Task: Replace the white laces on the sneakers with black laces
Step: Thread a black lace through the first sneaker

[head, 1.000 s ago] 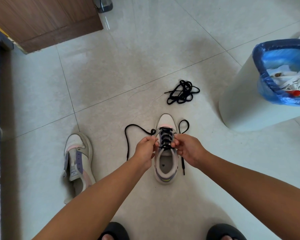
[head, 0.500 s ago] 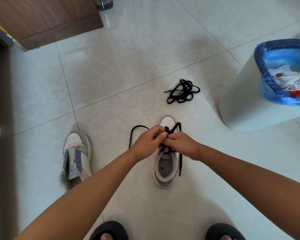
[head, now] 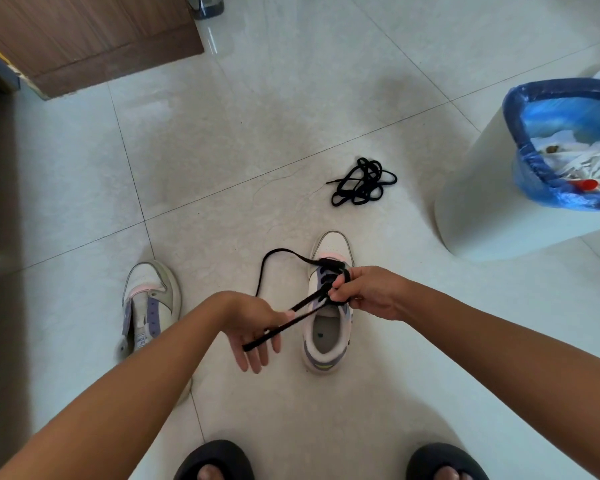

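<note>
A white and purple sneaker (head: 328, 336) stands on the floor, laced with a black lace (head: 280, 332). My right hand (head: 364, 292) pinches the lace over the sneaker's tongue. My left hand (head: 253, 327) pinches a doubled stretch of the same lace between thumb and forefinger, its other fingers straight, and holds it taut to the left of the shoe. A loose loop of the lace (head: 267, 268) curls on the floor. The second sneaker (head: 149, 303) lies unlaced at the left. A spare black lace (head: 362, 181) lies bundled farther off.
A white bin (head: 492, 209) with a blue liner (head: 548, 140) holds white laces at the right. A wooden door (head: 84, 32) is at the top left. My feet in black slippers (head: 213, 460) are at the bottom edge. The floor is pale tile.
My hands were together over the laces; my left hand has drawn back and left, pulling a doubled length of black lace taut. My right hand stays at the sneaker's tongue.
</note>
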{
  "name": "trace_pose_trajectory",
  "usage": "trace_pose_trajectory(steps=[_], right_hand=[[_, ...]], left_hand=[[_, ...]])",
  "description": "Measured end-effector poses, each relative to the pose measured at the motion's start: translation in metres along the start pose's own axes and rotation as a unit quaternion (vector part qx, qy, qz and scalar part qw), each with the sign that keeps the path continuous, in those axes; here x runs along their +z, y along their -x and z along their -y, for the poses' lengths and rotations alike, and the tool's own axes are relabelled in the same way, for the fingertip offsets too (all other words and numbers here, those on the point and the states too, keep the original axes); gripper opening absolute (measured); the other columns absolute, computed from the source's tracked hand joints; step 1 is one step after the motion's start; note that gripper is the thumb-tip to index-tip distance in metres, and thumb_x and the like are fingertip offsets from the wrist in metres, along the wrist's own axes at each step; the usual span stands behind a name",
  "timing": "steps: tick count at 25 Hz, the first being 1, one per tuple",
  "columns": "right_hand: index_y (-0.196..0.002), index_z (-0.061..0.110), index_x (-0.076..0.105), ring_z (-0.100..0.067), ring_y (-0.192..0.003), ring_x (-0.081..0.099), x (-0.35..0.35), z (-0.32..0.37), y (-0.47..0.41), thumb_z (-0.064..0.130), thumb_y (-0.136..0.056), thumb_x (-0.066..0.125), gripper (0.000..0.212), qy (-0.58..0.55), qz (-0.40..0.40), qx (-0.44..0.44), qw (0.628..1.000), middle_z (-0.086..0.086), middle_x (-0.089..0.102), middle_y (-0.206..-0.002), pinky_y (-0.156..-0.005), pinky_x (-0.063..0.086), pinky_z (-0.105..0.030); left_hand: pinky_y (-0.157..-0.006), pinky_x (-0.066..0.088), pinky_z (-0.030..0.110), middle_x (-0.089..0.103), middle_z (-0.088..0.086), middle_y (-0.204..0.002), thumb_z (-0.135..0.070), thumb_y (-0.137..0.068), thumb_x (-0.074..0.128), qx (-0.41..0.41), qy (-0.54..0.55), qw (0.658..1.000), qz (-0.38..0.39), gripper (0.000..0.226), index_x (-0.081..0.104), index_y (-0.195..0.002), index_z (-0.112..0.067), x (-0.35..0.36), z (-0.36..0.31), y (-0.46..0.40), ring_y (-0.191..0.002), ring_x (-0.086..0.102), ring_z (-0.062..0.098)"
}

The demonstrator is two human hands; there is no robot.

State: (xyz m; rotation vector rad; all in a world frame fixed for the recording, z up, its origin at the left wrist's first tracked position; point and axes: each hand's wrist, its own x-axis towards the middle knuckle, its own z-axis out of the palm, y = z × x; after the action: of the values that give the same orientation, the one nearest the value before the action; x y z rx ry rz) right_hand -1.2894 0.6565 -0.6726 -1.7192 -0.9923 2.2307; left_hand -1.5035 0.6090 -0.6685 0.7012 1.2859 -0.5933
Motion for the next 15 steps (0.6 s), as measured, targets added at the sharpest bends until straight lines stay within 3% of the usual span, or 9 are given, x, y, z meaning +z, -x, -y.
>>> trace_pose_trajectory(steps=[2, 3, 5, 7, 9, 10, 11, 13, 15], right_hand=[[-0.066, 0.011, 0.061, -0.011, -0.067, 0.059, -0.001, 0.002, 0.004, -0.017, -0.073, 0.063, 0.029, 0.087, 0.002, -0.042, 0.995, -0.002, 0.065, -0.067, -0.064, 0.043, -0.019], [-0.065, 0.012, 0.061, -0.008, -0.064, 0.058, 0.0, 0.003, 0.005, -0.016, -0.073, 0.063, 0.029, 0.134, -0.003, -0.072, 0.988, 0.0, 0.064, -0.066, -0.062, 0.044, -0.017], [-0.063, 0.014, 0.062, -0.004, -0.06, 0.056, 0.004, 0.001, 0.008, -0.013, -0.074, 0.061, 0.03, 0.231, -0.034, -0.15, 0.961, 0.003, 0.062, -0.065, -0.06, 0.044, -0.016], [-0.065, 0.014, 0.062, -0.012, -0.067, 0.055, 0.008, -0.007, 0.005, -0.01, -0.074, 0.056, 0.027, 0.36, -0.088, -0.281, 0.885, 0.001, 0.062, -0.069, -0.064, 0.045, -0.025], [-0.075, 0.008, 0.062, -0.021, -0.074, 0.052, 0.009, -0.018, -0.006, -0.006, -0.072, 0.053, 0.016, 0.475, -0.134, -0.417, 0.763, -0.007, 0.059, -0.08, -0.06, 0.045, -0.033], [-0.084, 0.005, 0.06, -0.022, -0.077, 0.05, 0.008, -0.023, -0.011, -0.003, -0.075, 0.054, 0.014, 0.486, -0.148, -0.44, 0.74, -0.009, 0.056, -0.087, -0.058, 0.045, -0.033], [-0.091, 0.003, 0.058, -0.021, -0.078, 0.05, 0.009, -0.023, -0.01, -0.001, -0.079, 0.056, 0.013, 0.46, -0.156, -0.433, 0.759, -0.008, 0.053, -0.092, -0.06, 0.045, -0.031], [-0.094, 0.009, 0.054, -0.014, -0.075, 0.05, 0.009, -0.021, -0.008, 0.005, -0.084, 0.061, 0.013, 0.362, -0.176, -0.366, 0.839, 0.001, 0.05, -0.089, -0.064, 0.042, -0.017], [-0.086, 0.019, 0.052, -0.005, -0.07, 0.051, 0.008, -0.02, -0.005, 0.009, -0.082, 0.066, 0.017, 0.275, -0.172, -0.287, 0.901, 0.007, 0.055, -0.08, -0.062, 0.041, -0.01]], left_hand=[[-0.076, 0.051, 0.046, 0.052, 0.027, -0.127, -0.056, -0.097, 0.025, -0.039, 0.035, 0.995, -0.084, 0.065, 0.047, -0.125, -0.001, -0.009, 0.0, -0.007, -0.099, 0.06, 0.039], [-0.076, 0.049, 0.042, 0.053, 0.024, -0.127, -0.048, -0.1, 0.029, -0.003, 0.012, 0.985, -0.17, 0.056, 0.048, -0.125, -0.001, -0.01, -0.003, -0.012, -0.101, 0.059, 0.037], [-0.073, 0.046, 0.025, 0.061, 0.014, -0.112, -0.024, -0.099, 0.041, 0.186, -0.055, 0.927, -0.322, 0.028, 0.058, -0.11, -0.005, -0.007, -0.019, -0.017, -0.096, 0.06, 0.022], [-0.067, 0.042, 0.01, 0.063, 0.004, -0.097, -0.008, -0.095, 0.047, 0.342, 0.004, 0.892, -0.296, 0.016, 0.063, -0.1, -0.01, 0.005, -0.036, -0.014, -0.083, 0.058, 0.002], [-0.067, 0.042, 0.008, 0.062, -0.004, -0.089, -0.004, -0.095, 0.047, 0.398, 0.042, 0.884, -0.242, 0.018, 0.062, -0.099, -0.014, 0.011, -0.047, -0.013, -0.076, 0.056, -0.007], [-0.07, 0.044, 0.011, 0.062, -0.006, -0.091, -0.006, -0.096, 0.046, 0.397, 0.049, 0.888, -0.226, 0.019, 0.061, -0.104, -0.015, 0.01, -0.048, -0.017, -0.081, 0.056, -0.004], [-0.073, 0.045, 0.014, 0.062, -0.006, -0.094, -0.008, -0.097, 0.046, 0.389, 0.049, 0.894, -0.216, 0.02, 0.06, -0.11, -0.016, 0.009, -0.048, -0.021, -0.085, 0.056, 0.001], [-0.072, 0.046, 0.017, 0.061, -0.007, -0.092, -0.01, -0.097, 0.048, 0.376, 0.052, 0.9, -0.214, 0.022, 0.06, -0.115, -0.015, 0.005, -0.048, -0.026, -0.082, 0.057, 0.004], [-0.065, 0.046, 0.019, 0.061, -0.005, -0.079, -0.011, -0.094, 0.054, 0.373, 0.061, 0.899, -0.22, 0.011, 0.063, -0.098, -0.015, 0.005, -0.048, -0.027, -0.068, 0.057, 0.003]])
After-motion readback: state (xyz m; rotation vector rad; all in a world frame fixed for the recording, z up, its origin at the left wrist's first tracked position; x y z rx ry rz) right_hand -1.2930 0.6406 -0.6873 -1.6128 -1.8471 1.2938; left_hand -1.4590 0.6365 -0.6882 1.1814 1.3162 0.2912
